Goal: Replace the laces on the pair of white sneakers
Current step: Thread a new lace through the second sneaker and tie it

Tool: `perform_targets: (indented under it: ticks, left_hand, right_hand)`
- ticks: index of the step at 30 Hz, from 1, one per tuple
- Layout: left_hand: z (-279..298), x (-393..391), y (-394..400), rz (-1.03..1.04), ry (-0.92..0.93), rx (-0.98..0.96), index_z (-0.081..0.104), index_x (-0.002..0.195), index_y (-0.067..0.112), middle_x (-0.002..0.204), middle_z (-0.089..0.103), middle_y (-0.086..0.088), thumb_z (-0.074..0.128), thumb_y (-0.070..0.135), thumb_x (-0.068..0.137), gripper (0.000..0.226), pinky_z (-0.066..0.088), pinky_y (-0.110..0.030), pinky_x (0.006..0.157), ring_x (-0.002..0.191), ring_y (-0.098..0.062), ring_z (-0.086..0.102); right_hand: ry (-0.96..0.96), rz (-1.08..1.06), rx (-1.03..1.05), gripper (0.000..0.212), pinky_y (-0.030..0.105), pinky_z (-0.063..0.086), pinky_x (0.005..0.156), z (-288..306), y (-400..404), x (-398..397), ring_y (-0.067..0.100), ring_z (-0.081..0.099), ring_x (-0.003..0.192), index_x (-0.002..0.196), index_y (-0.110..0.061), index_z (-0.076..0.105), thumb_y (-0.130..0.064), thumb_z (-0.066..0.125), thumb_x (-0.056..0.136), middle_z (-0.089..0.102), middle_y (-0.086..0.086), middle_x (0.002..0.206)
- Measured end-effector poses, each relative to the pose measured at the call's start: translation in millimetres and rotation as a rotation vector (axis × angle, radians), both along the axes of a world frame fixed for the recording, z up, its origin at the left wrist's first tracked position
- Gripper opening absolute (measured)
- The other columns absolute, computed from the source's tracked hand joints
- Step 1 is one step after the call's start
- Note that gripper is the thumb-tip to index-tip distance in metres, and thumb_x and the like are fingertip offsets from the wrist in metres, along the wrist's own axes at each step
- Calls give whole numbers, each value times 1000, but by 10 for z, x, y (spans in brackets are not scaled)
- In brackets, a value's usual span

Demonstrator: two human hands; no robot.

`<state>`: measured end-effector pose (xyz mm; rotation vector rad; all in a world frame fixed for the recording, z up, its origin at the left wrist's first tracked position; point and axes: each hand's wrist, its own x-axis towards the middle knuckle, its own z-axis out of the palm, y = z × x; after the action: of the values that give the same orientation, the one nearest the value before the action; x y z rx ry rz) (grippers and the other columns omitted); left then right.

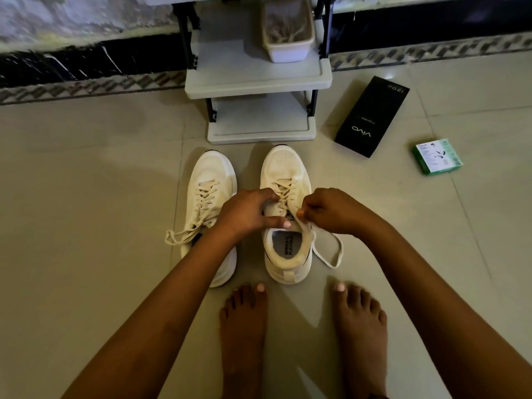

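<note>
**Both hands at the laces of the right sneaker**

Two white sneakers stood side by side on the tiled floor [86, 168], toes pointing away from the person, just in front of a small grey shelf rack [259, 82]. The left hand [247, 213] gripped the right sneaker [286, 214] at its tongue, the thumb lying across the top of the opening and the fingers curled into the lacing. The right hand [331, 211] pinched the cream lace [331, 254] of this shoe between thumb and fingers; the loose end of the lace made a loop on the floor at the right side of the shoe. The left sneaker [208, 203] was laced, and its lace ends [180, 236] trailed out to the left, partly under the left forearm. Two bare feet [359, 326] stood near the heels of the shoes. On the rack was a white tub [288, 50] with pale strings inside. To the right lay a black box [371, 116] and, further right, a small green box [437, 156].
</note>
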<state>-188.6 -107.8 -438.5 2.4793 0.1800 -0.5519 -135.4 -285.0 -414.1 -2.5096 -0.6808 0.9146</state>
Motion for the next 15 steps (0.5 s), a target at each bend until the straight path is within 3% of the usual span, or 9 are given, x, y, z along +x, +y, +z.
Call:
perform_targets:
  ticks: [5, 7, 12, 15]
  left_hand:
    - [-4, 0, -2, -3, -6, 8, 54, 128, 23, 131, 57, 0, 72, 56, 70, 69, 48, -40, 95, 116, -23, 55]
    - [0, 1, -2, -6, -7, 4, 54, 128, 23, 131, 57, 0, 72, 56, 71, 68, 48, -39, 94, 116, -22, 55]
    - [-1, -6, -5, 7, -18, -10, 55, 127, 23, 130, 58, 1, 73, 54, 70, 67, 49, -37, 93, 114, -20, 56]
    - [6, -15, -14, 9, -28, -25, 55, 126, 23, 130, 58, 1, 73, 53, 71, 65, 49, -38, 93, 115, -21, 56]
  right_hand:
    - [13, -232, 108, 26, 36, 50, 79, -121, -78, -35, 23, 61, 84, 83, -12, 66, -25, 48, 96, 67, 7, 89]
    - [12, -313, 172, 16, 36, 52, 79, -183, -59, -42, 24, 63, 81, 90, -14, 59, -24, 49, 96, 68, 7, 89]
    - [30, -246, 176, 12, 22, 36, 59, -247, 27, -100, 19, 49, 80, 94, -13, 51, -25, 53, 95, 54, 5, 89]
    - [-51, -189, 118, 18, 26, 34, 67, -241, 45, -81, 20, 46, 82, 103, -3, 53, -19, 47, 97, 55, 15, 103]
